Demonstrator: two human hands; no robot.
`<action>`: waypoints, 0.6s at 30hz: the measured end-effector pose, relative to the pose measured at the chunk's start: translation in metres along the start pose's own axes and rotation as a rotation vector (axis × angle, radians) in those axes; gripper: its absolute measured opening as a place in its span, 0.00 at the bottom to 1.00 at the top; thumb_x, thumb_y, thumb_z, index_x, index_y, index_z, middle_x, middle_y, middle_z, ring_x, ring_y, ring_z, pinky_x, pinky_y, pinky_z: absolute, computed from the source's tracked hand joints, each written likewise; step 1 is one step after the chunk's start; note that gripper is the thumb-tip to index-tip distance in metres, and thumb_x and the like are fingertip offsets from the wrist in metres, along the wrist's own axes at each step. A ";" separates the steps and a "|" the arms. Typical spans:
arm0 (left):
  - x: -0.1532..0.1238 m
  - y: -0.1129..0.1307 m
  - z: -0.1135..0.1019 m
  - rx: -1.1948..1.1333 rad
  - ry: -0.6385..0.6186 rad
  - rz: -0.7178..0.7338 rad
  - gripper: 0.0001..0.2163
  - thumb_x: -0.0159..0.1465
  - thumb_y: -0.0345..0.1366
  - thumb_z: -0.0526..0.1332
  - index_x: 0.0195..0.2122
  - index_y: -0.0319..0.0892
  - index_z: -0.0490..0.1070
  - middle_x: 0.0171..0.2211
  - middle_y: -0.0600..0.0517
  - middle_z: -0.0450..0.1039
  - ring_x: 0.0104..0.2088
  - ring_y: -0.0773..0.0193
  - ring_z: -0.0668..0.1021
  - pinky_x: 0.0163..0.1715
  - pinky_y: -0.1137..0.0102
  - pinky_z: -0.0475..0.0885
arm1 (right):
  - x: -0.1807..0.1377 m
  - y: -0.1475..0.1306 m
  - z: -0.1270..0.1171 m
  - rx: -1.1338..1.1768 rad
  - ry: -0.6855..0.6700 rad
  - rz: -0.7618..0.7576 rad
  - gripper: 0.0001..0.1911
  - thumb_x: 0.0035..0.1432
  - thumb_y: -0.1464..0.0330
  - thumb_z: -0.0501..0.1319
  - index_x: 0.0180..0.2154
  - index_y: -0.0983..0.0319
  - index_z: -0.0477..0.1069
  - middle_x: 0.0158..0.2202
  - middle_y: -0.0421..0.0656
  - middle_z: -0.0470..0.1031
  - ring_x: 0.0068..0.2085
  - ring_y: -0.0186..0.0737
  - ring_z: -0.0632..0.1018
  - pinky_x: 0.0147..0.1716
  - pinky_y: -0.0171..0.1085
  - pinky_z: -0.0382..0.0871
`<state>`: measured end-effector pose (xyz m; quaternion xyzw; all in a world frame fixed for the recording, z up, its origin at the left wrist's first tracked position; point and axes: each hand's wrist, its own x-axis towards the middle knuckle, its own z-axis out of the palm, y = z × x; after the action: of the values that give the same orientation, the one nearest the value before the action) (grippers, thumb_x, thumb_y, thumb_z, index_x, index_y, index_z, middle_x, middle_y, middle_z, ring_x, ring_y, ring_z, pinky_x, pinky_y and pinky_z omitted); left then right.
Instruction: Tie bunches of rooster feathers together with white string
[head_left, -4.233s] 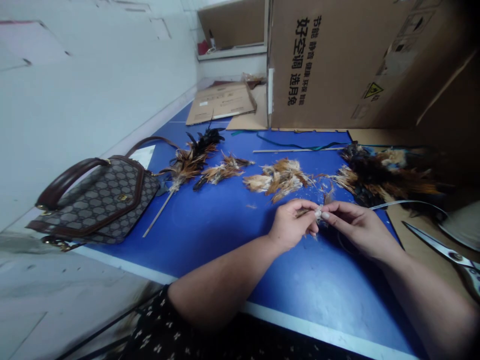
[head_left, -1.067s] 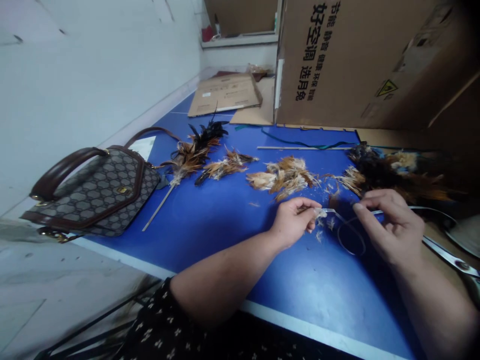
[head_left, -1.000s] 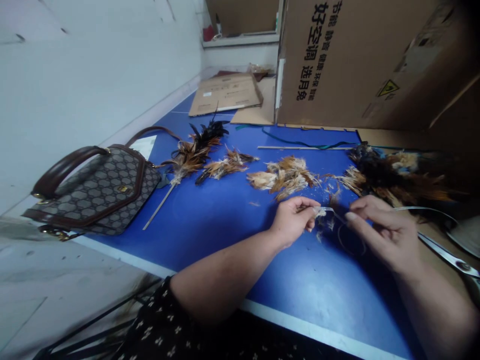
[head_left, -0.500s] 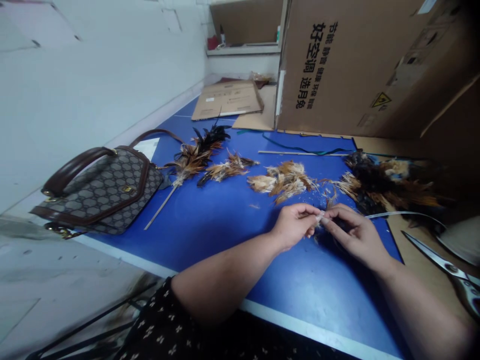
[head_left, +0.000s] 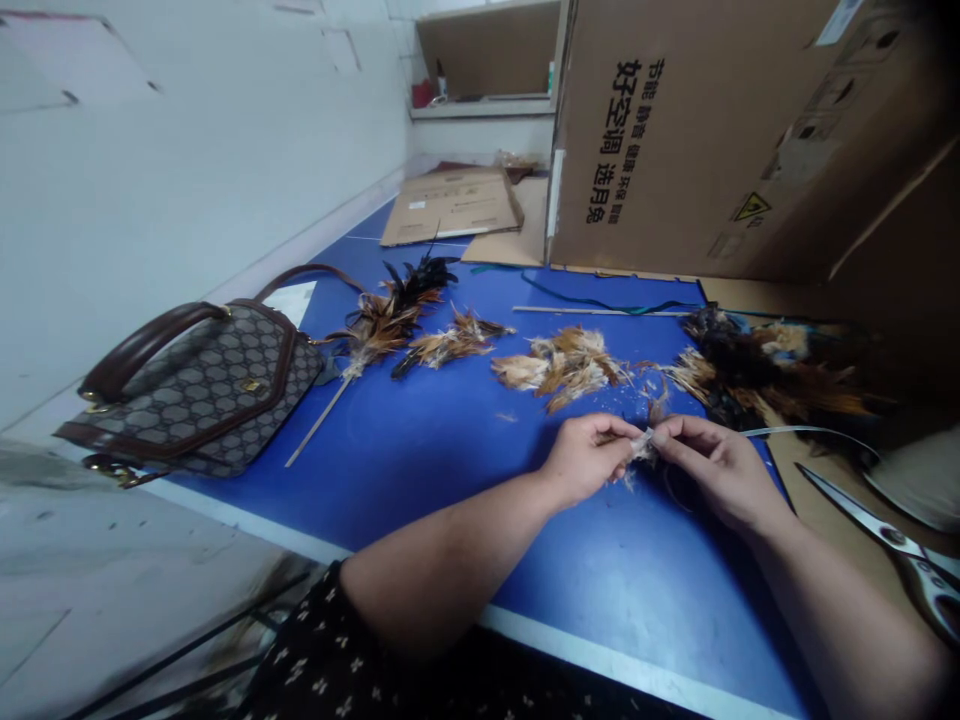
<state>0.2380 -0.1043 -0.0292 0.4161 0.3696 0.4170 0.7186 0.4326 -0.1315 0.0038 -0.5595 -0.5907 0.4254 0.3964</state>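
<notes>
My left hand point(head_left: 589, 460) and my right hand point(head_left: 712, 465) meet above the blue table, fingertips pinched on a small tuft of pale feathers point(head_left: 642, 446). Fingers partly cover the tuft, and a few wisps hang below it. Just beyond my hands lies a loose pile of cream and brown feathers point(head_left: 562, 365). A smaller brown bunch of feathers point(head_left: 454, 338) rests farther left. Next to that is a stick dressed with brown and black feathers point(head_left: 382, 320), its bare end toward me. Dark and brown feathers point(head_left: 780, 365) are heaped at the right.
A patterned handbag point(head_left: 225, 390) stands at the table's left edge. Large scissors point(head_left: 870, 515) lie open at right, near a thin white strip point(head_left: 817, 430). A big cardboard box point(head_left: 690, 150) rises behind. A thin stick point(head_left: 585, 311) and dark green ribbon point(head_left: 592, 295) lie at the back.
My fingertips have parted slightly, so more of the pale feather tuft shows between them. The camera view has shifted a little; everything on the table lies as before.
</notes>
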 end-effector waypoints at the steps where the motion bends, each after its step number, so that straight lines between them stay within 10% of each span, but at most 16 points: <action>1: 0.000 0.000 0.001 -0.005 0.011 -0.009 0.12 0.57 0.38 0.75 0.37 0.37 0.79 0.23 0.55 0.74 0.18 0.73 0.70 0.20 0.74 0.66 | -0.001 -0.003 0.002 -0.053 0.002 -0.032 0.21 0.61 0.47 0.70 0.36 0.58 0.78 0.33 0.43 0.80 0.34 0.42 0.77 0.37 0.39 0.72; 7: 0.000 0.004 0.002 -0.020 0.070 -0.034 0.07 0.60 0.32 0.71 0.38 0.37 0.77 0.21 0.56 0.73 0.18 0.72 0.71 0.20 0.75 0.66 | -0.006 -0.012 0.018 -0.409 0.058 -0.365 0.11 0.71 0.59 0.63 0.35 0.56 0.75 0.34 0.45 0.79 0.35 0.45 0.78 0.40 0.44 0.70; 18: 0.006 0.002 0.001 -0.187 0.265 0.038 0.11 0.61 0.38 0.70 0.39 0.39 0.72 0.20 0.57 0.71 0.18 0.70 0.71 0.22 0.74 0.65 | -0.003 -0.001 0.023 -0.537 0.049 -0.413 0.09 0.70 0.62 0.61 0.37 0.57 0.76 0.33 0.45 0.80 0.34 0.45 0.80 0.37 0.43 0.72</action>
<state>0.2406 -0.0981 -0.0281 0.2957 0.4129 0.5143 0.6911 0.4105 -0.1357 -0.0029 -0.5223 -0.7728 0.1518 0.3269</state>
